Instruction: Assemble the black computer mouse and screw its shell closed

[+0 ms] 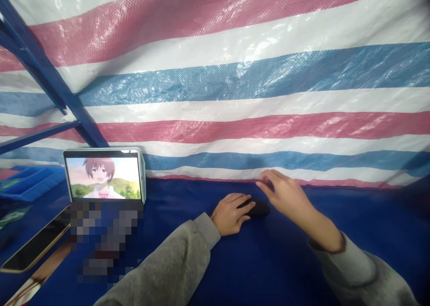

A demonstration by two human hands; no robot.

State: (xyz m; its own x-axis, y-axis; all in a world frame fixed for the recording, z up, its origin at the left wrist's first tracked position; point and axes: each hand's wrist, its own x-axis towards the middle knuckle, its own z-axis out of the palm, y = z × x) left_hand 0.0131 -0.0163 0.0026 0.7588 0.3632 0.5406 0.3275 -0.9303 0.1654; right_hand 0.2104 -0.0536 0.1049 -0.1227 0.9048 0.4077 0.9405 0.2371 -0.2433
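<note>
A dark, rounded object like a computer mouse (258, 208) lies on the blue tabletop (265, 261). My left hand (232, 213) rests at its left side, the fingers spread and partly over it, touching it without wrapping round it. Just right of the mouse and raised above the table, my right hand (280, 190) is bent at the wrist. Its thumb and fingers curl toward each other, and whether something small is between the fingertips is too unclear to tell.
At the left a tablet (104, 176) in a pale case stands upright, showing a cartoon figure. A phone (36, 241) lies before it, beside a pixelated patch. A blue tray (36, 183), blue metal bars (50, 73) and a striped sheet (235, 82) stand behind.
</note>
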